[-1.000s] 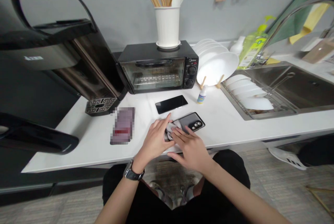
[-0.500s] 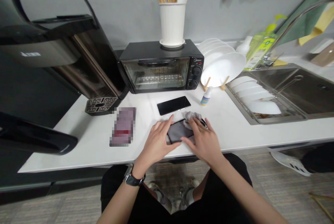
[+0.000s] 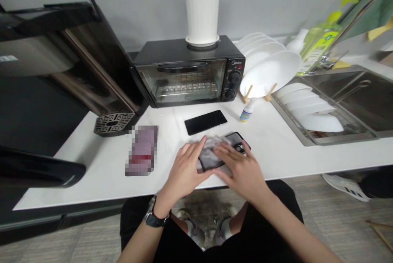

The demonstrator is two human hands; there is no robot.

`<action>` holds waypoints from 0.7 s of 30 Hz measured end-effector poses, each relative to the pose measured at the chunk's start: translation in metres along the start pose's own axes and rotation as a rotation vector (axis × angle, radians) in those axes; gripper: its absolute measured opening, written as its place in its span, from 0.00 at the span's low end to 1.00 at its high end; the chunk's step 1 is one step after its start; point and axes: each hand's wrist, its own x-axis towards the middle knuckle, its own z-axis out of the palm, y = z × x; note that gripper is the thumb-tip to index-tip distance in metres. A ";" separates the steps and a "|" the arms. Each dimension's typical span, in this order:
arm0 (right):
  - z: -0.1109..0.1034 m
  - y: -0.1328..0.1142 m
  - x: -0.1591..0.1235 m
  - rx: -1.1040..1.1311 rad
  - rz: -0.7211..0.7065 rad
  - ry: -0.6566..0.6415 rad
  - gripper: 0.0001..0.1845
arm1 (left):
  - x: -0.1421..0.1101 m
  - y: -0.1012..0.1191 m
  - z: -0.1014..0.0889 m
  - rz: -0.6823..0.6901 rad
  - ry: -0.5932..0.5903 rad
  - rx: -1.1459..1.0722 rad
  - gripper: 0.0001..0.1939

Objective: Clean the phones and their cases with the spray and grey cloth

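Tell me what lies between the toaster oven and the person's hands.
A black smartphone lies flat on the white counter between the toaster oven and the left hand and right hand, in the head view.

The left hand point(image 3: 184, 171) and the right hand point(image 3: 241, 171) press a gray cloth point(image 3: 215, 143) on a black phone point(image 3: 238, 142) on the white counter point(image 3: 76, 177), near another phone point(image 3: 205, 122) and a small black oven point(image 3: 184, 73).
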 end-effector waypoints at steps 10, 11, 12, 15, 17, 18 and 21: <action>-0.001 0.007 0.006 -0.049 0.108 0.071 0.29 | -0.001 0.001 0.000 -0.011 0.009 0.002 0.53; 0.000 0.006 0.008 -0.071 0.144 0.098 0.30 | -0.001 0.001 0.000 -0.011 0.009 0.003 0.53; 0.002 0.001 0.008 -0.065 0.130 0.098 0.32 | -0.001 0.000 0.000 -0.012 0.006 0.005 0.53; 0.007 -0.016 0.006 0.070 -0.078 -0.011 0.38 | -0.003 -0.001 -0.001 -0.016 0.001 0.007 0.51; 0.002 -0.016 0.000 0.128 -0.146 -0.074 0.32 | -0.005 -0.001 -0.002 -0.016 0.000 -0.003 0.53; -0.002 -0.009 -0.004 0.123 -0.142 -0.084 0.27 | -0.005 -0.001 -0.002 -0.018 -0.002 -0.009 0.54; -0.016 0.027 -0.016 -0.007 -0.070 -0.029 0.21 | -0.006 0.000 -0.003 -0.024 -0.012 -0.023 0.56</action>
